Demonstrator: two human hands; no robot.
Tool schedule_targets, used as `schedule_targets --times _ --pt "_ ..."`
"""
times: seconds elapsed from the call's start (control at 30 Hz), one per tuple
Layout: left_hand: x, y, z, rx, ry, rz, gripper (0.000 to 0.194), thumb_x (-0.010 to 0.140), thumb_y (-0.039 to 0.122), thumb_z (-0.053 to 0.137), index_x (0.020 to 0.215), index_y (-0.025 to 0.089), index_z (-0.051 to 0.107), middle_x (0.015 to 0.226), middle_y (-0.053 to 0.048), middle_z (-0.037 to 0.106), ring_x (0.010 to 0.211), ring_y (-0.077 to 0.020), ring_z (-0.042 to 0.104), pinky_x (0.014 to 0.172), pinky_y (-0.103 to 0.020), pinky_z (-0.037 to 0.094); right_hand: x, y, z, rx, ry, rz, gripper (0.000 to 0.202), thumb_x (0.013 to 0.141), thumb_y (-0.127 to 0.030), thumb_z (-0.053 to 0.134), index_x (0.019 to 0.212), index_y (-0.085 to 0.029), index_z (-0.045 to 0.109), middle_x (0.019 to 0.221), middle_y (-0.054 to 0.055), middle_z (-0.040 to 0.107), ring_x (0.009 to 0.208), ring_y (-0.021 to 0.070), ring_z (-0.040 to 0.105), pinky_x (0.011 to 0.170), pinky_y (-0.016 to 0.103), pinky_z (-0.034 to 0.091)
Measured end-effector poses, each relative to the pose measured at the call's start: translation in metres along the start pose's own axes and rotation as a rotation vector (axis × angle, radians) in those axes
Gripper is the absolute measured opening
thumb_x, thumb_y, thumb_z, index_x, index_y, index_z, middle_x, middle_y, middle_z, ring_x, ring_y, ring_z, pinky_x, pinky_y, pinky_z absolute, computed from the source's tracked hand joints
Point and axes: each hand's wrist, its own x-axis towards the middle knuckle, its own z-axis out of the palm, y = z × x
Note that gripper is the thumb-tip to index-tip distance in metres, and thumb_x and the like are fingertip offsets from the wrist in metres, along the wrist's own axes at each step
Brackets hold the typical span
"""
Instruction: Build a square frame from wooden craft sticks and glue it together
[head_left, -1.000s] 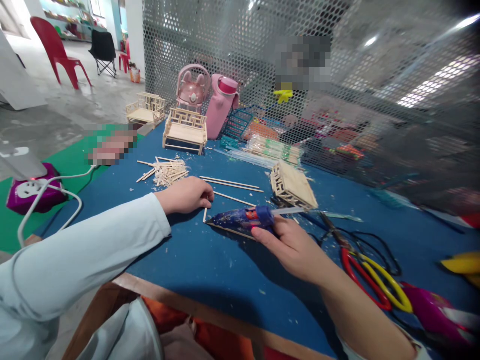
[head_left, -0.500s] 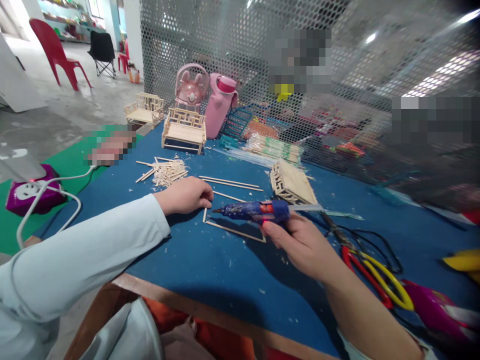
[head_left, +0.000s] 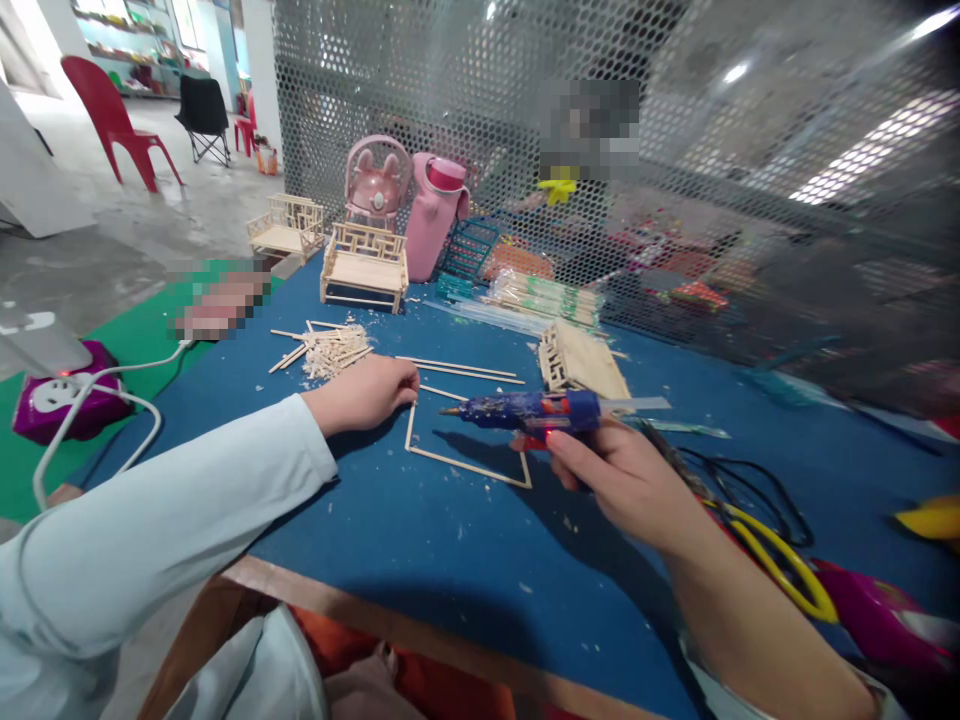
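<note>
My right hand (head_left: 611, 460) grips a blue glue gun (head_left: 525, 412), with a clear glue stick poking out of its back and its nozzle pointing left. Below it on the blue table (head_left: 420, 570) lies a frame of thin wooden sticks (head_left: 469, 468), its far right part hidden behind the gun. My left hand (head_left: 367, 392) is closed, fingertips pinching the frame's far left corner, where a stick end meets them. The nozzle hovers just right of those fingertips, apart from them. Two loose sticks (head_left: 465, 368) lie beyond the frame.
A heap of short sticks (head_left: 334, 348) sits behind my left hand. Small wooden benches (head_left: 365, 265) and a pink bottle (head_left: 435, 215) stand farther back. At right are yellow-handled scissors (head_left: 787, 565) and black cable (head_left: 772, 495). A perforated metal screen (head_left: 480, 110) borders the table.
The glue gun has drawn back to the right, its nozzle moving away from my left fingertips. My left hand stays at the frame's corner.
</note>
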Motion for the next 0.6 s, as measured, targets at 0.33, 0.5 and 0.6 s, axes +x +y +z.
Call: schedule_targets --times 0.33,0.5,0.6 --pt "-0.001 0.006 -0.002 -0.004 0.045 -0.167 0.024 0.08 0.037 0.055 0.073 0.015 0.062 0.068 -0.005 0.064 0.06 -0.0153 0.054 0.056 -0.026 0.037 0.051 -0.008 -0.012 -0.075 0.015 -0.047 0.037 0.082 -0.048 0.043 0.078 -0.016 0.06 0.052 0.0 0.053 0.046 0.0126 0.047 0.045 0.026 0.038" --pt "-0.001 0.008 0.002 0.012 0.02 -0.16 0.023 0.077 0.037 0.059 0.07 0.016 0.061 0.067 -0.003 0.063 0.059 -0.0144 0.052 0.053 -0.025 0.033 0.06 -0.01 -0.002 -0.08 -0.006 -0.1 0.032 0.083 -0.041 0.041 0.08 -0.016 0.061 0.06 0.002 0.057 0.061 0.0168 0.055 0.058 0.029 0.042" --pt "-0.001 0.009 0.002 0.015 0.02 -0.143 0.02 0.077 0.034 0.059 0.068 0.016 0.06 0.066 -0.003 0.062 0.059 -0.0143 0.052 0.054 -0.025 0.033 0.059 -0.008 0.002 -0.082 -0.021 -0.07 0.032 0.083 -0.04 0.041 0.082 -0.015 0.06 0.067 0.004 0.06 0.067 0.0182 0.056 0.063 0.03 0.042"
